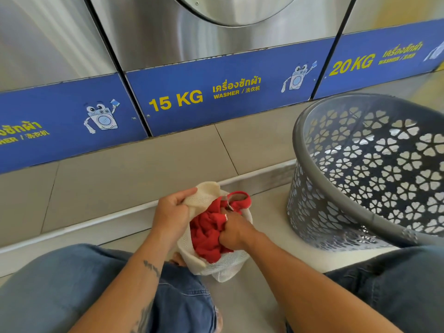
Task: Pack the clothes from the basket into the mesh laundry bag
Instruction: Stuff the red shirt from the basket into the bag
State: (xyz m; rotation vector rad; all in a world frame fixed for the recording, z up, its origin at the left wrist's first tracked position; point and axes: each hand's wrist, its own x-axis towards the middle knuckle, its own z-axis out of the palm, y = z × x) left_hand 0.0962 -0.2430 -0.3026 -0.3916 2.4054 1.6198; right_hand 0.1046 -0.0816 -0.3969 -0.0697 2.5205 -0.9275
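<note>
Mesh laundry bag (223, 265), cream-white, is sitting on the tiled floor (259, 236) between the person's knees, just below the middle of the view, its mouth gaping upward. Red clothing (207, 233) is filling the opening, one red edge looping over the rim at the bag's 1 o'clock side. At the bag's 10 o'clock, the left hand (171, 211) is pinching a fold of the mesh rim, fingers closed on the fabric and lifting it. At the bag's 3 o'clock, the right hand (234, 233) is bunched in a fist on the red clothing, pressing into the bag's mouth. Blue jeans (72, 284) are covering both legs at 7 and 5 o'clock. A grey plastic basket (312, 188) with heart-shaped cut-outs is leaning toward the person at the bag's 2 o'clock, near it but apart; I cannot tell what it holds. Steel washers (168, 39) with blue "15 KG" and "20 KG" panels are standing at 12 o'clock.
</note>
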